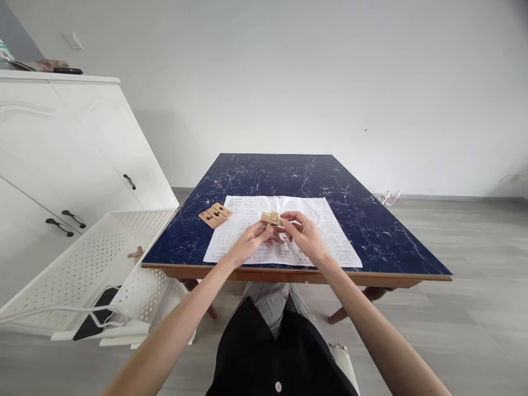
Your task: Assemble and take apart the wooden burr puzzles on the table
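Observation:
Between my two hands is a wooden interlocking puzzle [271,217] made of pale blocks that cross each other. My left hand [258,235] grips it from the left and below, fingers closed around it. On the other side, my right hand [303,234] pinches its right end with thumb and fingertips. Both hands are just above a large white printed sheet [334,242] with rows of small diagrams too fine to read. A flat brown wooden puzzle [215,215] with dark cut-outs lies left of the sheet. My fingers hide the puzzle's underside.
The dark blue marbled table [276,173] stands near a grey wall. To the left are a white cabinet [82,143] and a perforated white basket [99,258], with a small wooden piece [135,253], a black tablet-like object [98,313] and white cables. Clear bottles [390,197] are on the floor at right.

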`<state>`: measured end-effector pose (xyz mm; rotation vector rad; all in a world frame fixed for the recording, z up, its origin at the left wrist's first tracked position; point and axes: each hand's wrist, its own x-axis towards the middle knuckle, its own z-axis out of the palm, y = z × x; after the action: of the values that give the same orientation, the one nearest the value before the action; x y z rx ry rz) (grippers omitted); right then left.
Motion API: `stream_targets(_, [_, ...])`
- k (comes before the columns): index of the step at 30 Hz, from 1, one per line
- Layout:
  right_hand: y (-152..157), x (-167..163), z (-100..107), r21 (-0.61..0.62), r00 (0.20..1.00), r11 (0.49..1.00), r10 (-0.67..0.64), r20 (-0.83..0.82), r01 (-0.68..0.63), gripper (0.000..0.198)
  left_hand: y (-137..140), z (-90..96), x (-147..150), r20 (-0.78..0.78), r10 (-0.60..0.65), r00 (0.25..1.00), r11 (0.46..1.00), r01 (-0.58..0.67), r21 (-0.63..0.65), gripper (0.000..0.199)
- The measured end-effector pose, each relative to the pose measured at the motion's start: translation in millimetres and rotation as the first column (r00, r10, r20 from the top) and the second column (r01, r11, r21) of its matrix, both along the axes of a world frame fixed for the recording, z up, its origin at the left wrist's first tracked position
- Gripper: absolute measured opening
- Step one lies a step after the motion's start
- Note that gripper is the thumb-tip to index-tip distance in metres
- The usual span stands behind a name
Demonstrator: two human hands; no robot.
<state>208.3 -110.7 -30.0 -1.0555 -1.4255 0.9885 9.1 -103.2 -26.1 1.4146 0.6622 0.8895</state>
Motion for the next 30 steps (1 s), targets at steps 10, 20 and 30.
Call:
stream_targets(10, [-2, 9, 11, -0.095, 0.998, 0.994, 0.044, -0.033, -0.047, 0.038, 1, -2.2, 2, -0.024, -0.013, 1.000, 0.999, 0.014, 0.050, 0.052])
stream_targets(20, [2, 12, 8, -0.172, 0.995, 0.982, 0.060, -0.081, -0.073, 0.035, 0, 4.1, 2, -0.048, -0.021, 0.999, 0.999, 0.022, 0.034, 0.049])
stream_targets(30, [18, 8, 5, -0.123, 0.998, 0.991, 0.052, 0.029, -0.048, 0.039, 5, -3.9, 1, 0.062, 0.086, 0.994, 0.993, -0.080, -0.089, 0.050])
